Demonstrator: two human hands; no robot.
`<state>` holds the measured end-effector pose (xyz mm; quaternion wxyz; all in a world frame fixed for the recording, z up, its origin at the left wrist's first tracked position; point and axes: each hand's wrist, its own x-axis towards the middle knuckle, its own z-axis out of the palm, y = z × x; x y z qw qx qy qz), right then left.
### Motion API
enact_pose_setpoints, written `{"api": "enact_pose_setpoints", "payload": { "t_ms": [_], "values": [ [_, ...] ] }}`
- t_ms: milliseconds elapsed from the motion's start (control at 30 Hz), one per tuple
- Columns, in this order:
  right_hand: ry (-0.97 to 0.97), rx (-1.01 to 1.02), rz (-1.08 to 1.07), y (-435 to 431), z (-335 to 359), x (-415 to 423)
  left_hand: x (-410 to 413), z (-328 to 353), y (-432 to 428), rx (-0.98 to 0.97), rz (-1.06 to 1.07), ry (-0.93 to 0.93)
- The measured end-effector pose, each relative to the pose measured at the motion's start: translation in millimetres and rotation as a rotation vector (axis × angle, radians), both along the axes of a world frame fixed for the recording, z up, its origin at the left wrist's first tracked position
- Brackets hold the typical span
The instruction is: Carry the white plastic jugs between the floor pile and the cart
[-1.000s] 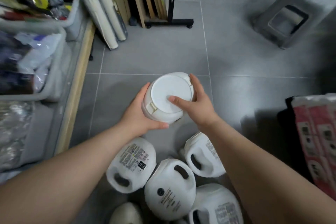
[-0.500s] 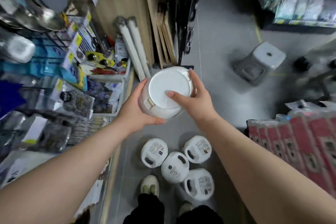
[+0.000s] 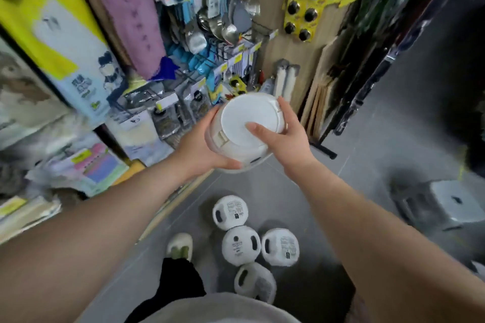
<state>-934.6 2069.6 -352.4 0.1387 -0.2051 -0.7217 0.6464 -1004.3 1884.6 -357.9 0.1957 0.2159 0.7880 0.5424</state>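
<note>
I hold a white lidded container [image 3: 244, 113] in the air with both hands, its round lid facing me. My left hand [image 3: 199, 147] grips its left side and underside, thumb curled along the bottom edge. My right hand [image 3: 286, 139] clasps the right side, with the thumb lying across the lid. Several matching white containers [image 3: 240, 244] with handle slots and labels stand on the grey floor below, near my shoe [image 3: 179, 245].
Shop shelves on the left carry packaged goods and hanging kitchen utensils [image 3: 223, 21]. A yellow card of black knobs [image 3: 312, 0] hangs on a wooden panel. Boards lean at the right of it. A grey plastic stool [image 3: 446, 204] stands on the floor at right.
The container has risen from just above the floor to chest height in both hands. The view has lifted, so the shelves fill the frame and the floor containers look farther away.
</note>
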Motion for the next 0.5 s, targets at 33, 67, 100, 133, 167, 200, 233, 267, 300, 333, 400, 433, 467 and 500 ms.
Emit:
{"api": "enact_pose_setpoints", "payload": {
  "t_ms": [33, 67, 100, 133, 167, 200, 233, 267, 300, 333, 400, 433, 467, 500],
  "values": [
    [0.002, 0.020, 0.060, -14, 5, 2, 12, 4, -18, 0.009, 0.062, 0.005],
    [0.000, 0.035, 0.118, -29, 10, 3, 25, 7, -37, 0.014, 0.123, 0.003],
    [-0.005, 0.039, 0.174, -45, 13, 4, 37, 10, -56, 0.019, 0.185, -0.006],
    [-0.006, 0.039, 0.232, -62, 16, 5, 49, 13, -76, 0.026, 0.245, -0.017],
    [-0.003, 0.046, 0.292, -81, 19, 5, 60, 15, -96, 0.029, 0.303, -0.020],
    [0.003, 0.058, 0.355, -100, 22, 5, 72, 19, -117, 0.019, 0.364, -0.013],
    [0.009, 0.065, 0.417, -120, 24, 5, 84, 22, -137, 0.000, 0.425, -0.003],
    [0.014, 0.061, 0.477, -141, 26, 6, 96, 24, -158, -0.013, 0.488, -0.003],
    [0.019, 0.051, 0.534, -164, 28, 6, 108, 27, -180, -0.009, 0.548, -0.005],
    [0.024, 0.049, 0.586, -189, 29, 7, 122, 28, -202, 0.012, 0.600, 0.001],
    [0.037, 0.067, 0.679, -242, 30, 11, 149, 31, -246, 0.058, 0.703, 0.008],
    [0.048, 0.067, 0.725, -269, 31, 14, 163, 33, -268, 0.082, 0.752, 0.004],
    [0.056, 0.063, 0.777, -298, 31, 19, 179, 35, -291, 0.111, 0.796, 0.007],
    [0.060, 0.064, 0.833, -327, 31, 25, 196, 37, -315, 0.133, 0.839, 0.017]
  ]
}}
